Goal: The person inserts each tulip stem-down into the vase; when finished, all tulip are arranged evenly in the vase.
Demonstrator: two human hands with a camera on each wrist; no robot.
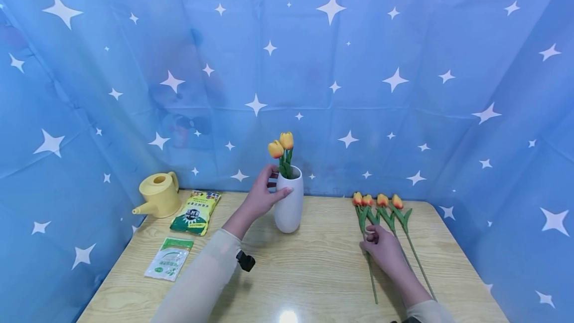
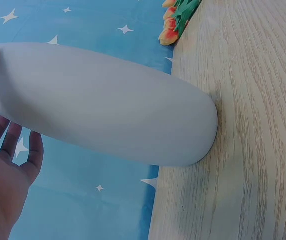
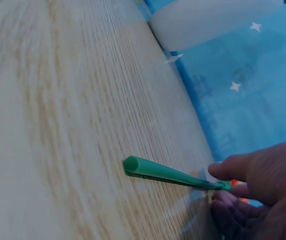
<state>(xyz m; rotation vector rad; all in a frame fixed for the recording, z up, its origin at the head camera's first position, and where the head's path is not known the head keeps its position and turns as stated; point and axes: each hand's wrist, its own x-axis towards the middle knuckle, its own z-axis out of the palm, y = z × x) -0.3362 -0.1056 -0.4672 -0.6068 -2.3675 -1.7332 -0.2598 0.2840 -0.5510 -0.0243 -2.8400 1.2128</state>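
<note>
A white vase (image 1: 288, 209) stands upright on the table, with two yellow-orange tulips (image 1: 281, 146) leaning at its mouth. My left hand (image 1: 260, 197) grips the vase near the rim, thumb across the front and fingers around the side. In the left wrist view the vase's rounded base (image 2: 198, 130) rests on the wood. To the right, several orange-red tulips (image 1: 382, 200) lie with their blooms toward the back edge. My right hand (image 1: 386, 249) pinches the leftmost tulip by its green stem (image 3: 165, 174), between thumb and fingers; the cut end points toward the wrist camera.
At the back left stands a yellow watering can (image 1: 162, 197). Beside it lies a green and yellow packet (image 1: 196, 212), with a white and green sachet (image 1: 169, 259) in front. A blue star-printed curtain (image 1: 332, 64) hangs behind the wooden table (image 1: 327, 273).
</note>
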